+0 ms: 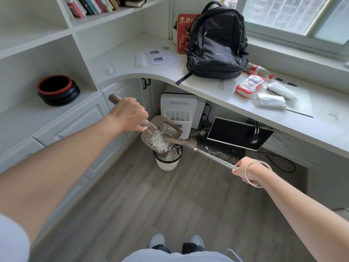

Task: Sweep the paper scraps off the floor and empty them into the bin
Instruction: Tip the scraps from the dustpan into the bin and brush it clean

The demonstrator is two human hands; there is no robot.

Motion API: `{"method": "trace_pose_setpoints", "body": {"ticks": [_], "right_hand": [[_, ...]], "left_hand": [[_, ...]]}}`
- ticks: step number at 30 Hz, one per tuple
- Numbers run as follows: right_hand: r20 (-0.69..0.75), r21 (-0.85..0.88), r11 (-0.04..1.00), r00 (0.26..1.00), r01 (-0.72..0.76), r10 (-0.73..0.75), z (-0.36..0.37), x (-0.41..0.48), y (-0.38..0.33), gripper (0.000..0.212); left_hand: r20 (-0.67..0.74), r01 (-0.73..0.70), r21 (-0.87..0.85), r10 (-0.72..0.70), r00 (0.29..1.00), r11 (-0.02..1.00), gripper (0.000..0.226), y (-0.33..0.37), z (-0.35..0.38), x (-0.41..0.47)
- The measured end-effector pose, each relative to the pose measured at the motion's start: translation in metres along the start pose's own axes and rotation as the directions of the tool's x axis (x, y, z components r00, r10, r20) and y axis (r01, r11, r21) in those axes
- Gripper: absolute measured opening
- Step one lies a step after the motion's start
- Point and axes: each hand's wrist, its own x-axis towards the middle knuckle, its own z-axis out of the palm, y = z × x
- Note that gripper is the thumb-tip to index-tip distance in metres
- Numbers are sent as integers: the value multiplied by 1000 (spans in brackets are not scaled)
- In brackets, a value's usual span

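My left hand (pixel 128 114) grips the brown handle of a taupe dustpan (pixel 146 140), which is lifted and tilted over a small white bin (pixel 168 164) on the floor. White paper scraps (pixel 159 141) lie piled in the pan, and more sit in the bin below it. My right hand (pixel 245 170), a bangle on its wrist, holds the metal shaft of a broom (pixel 211 155). The broom's bristle head (pixel 181 141) reaches into the pan, against the scraps.
A curved white desk (pixel 207 87) overhangs the bin, with a black backpack (pixel 217 42) and packets on top. Under the desk stand a white appliance (pixel 179 110), a black monitor (pixel 238 133) and tangled cables. White drawers (pixel 75 125) run along the left. Grey wood floor (pixel 170 205) lies before my feet.
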Motion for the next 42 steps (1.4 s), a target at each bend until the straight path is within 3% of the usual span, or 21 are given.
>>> {"method": "trace_pose_setpoints", "body": {"ticks": [9, 24, 42], "right_hand": [[24, 115, 992, 998, 50, -53, -6, -12, 2, 21], [-26, -84, 992, 995, 92, -94, 13, -9, -26, 33], [-67, -145, 989, 997, 12, -22, 23, -8, -19, 37]], "left_hand": [[69, 28, -109, -20, 997, 994, 37, -5, -2, 7], [188, 104, -136, -77, 979, 985, 52, -9, -7, -3], [38, -56, -21, 57, 998, 998, 40, -3, 4, -15]]}}
